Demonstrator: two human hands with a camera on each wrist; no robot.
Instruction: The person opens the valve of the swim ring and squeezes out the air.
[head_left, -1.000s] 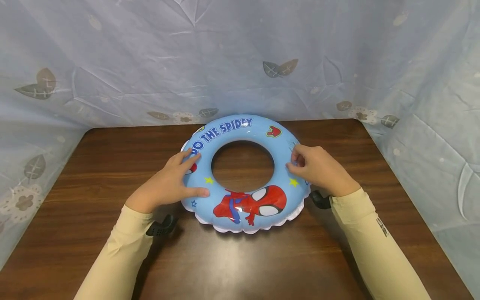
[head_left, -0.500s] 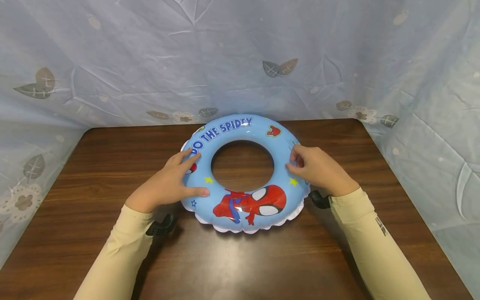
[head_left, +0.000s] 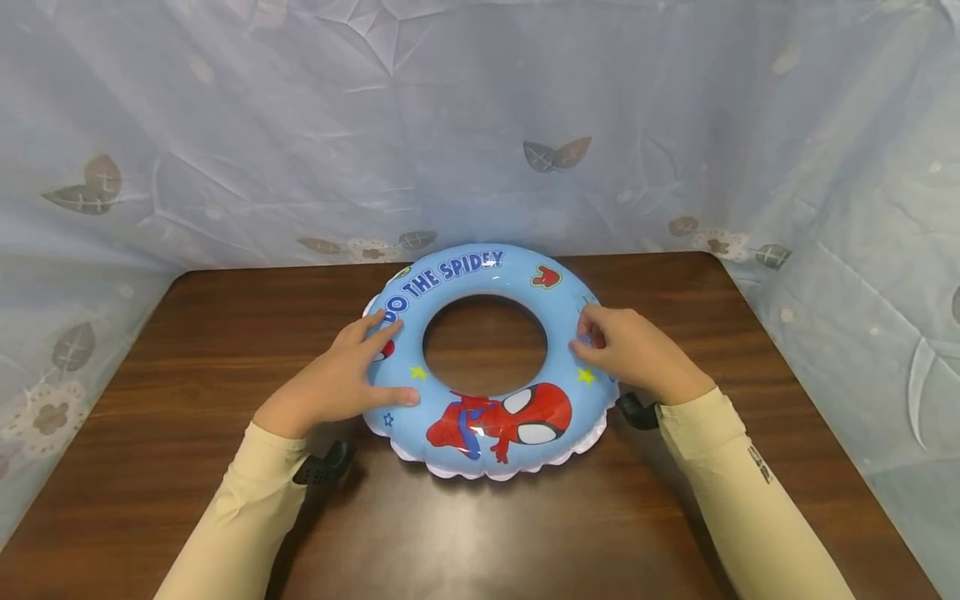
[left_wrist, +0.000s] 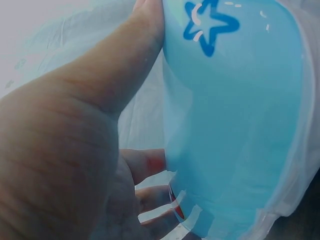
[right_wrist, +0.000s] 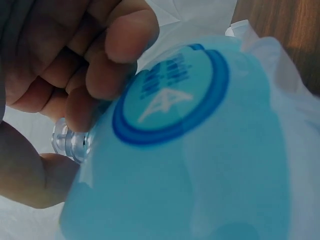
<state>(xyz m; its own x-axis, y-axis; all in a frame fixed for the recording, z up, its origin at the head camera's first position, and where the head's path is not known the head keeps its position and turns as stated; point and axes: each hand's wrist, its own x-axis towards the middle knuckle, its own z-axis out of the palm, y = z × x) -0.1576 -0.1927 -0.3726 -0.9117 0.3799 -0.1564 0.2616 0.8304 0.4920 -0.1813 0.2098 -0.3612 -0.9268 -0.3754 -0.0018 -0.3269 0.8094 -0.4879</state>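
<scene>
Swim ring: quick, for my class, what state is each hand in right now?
Left hand: open, resting spread on the swim ring.
Right hand: closed, pinching the clear valve.

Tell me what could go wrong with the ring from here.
The clear valve could slip, since the right hand has only a small part to pinch with its fingers. Air might escape from the plump ring if the valve is unplugged, which I can't tell. The ring might also slide on the table, since the left hand merely rests on it, spread.
</scene>
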